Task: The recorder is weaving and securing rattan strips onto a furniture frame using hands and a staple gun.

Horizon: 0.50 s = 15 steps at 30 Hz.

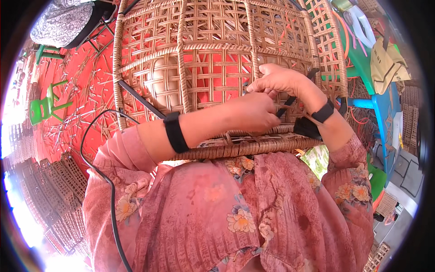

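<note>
Across my lap rests a large woven wicker panel (pixel 222 47), with open lattice and thick wrapped ribs. My left hand (pixel 256 112) reaches across it to the right with its fingers curled closed; motion smears it a little, and what it may hold is hidden. Just beyond, my right hand (pixel 283 81) bends inward over the lattice, thumb and fingers drawn together near a rib. Something small and greyish shows at its fingertips, too small to name. The two hands nearly overlap. Dark strips lie on the wicker beneath them.
Cut cane scraps litter the red floor (pixel 81 86) at left, around a green stool (pixel 43 109). A black cable (pixel 111 190) runs over my left sleeve. At right stands a blue table (pixel 385 122) beside a tan bag (pixel 387 65). Stacked woven panels (pixel 50 199) lie lower left.
</note>
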Each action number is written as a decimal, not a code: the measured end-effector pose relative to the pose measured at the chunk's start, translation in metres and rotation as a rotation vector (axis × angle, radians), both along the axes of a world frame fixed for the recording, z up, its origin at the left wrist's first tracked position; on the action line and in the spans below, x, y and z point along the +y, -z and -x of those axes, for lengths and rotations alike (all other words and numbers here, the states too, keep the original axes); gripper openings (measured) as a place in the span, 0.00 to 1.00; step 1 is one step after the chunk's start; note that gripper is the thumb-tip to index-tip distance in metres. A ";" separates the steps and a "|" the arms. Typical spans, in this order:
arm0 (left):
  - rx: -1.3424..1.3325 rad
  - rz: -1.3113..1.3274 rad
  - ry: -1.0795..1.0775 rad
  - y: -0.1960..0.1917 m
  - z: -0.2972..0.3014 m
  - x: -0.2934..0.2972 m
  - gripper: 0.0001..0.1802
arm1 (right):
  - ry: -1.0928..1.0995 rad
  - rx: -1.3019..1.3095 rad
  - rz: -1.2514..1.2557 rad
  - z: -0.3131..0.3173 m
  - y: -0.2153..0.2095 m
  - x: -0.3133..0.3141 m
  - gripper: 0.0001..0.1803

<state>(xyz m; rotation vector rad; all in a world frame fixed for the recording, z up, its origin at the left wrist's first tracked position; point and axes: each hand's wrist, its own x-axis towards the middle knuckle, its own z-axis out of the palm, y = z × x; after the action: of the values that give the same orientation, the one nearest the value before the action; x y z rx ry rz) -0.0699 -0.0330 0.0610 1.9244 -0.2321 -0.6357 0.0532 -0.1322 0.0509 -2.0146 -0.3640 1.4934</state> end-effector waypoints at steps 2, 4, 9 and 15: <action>-0.110 0.020 -0.020 -0.008 0.005 -0.010 0.16 | -0.151 -0.151 -0.031 0.002 0.002 -0.002 0.26; -0.105 0.142 0.015 -0.001 0.005 -0.011 0.18 | -0.248 -0.226 -0.082 0.001 0.006 -0.003 0.25; -0.125 0.106 0.228 0.013 -0.017 0.020 0.23 | -0.254 -0.198 -0.080 -0.009 0.017 -0.008 0.22; 0.277 -0.010 -0.245 0.062 -0.025 0.032 0.11 | -0.147 0.071 -0.131 -0.016 0.023 -0.015 0.21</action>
<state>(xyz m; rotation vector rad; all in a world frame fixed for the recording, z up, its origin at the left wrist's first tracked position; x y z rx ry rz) -0.0448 -0.0008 -0.0014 1.8131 0.1794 -0.7282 0.0691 -0.1468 0.0280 -1.8614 -0.5757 1.5826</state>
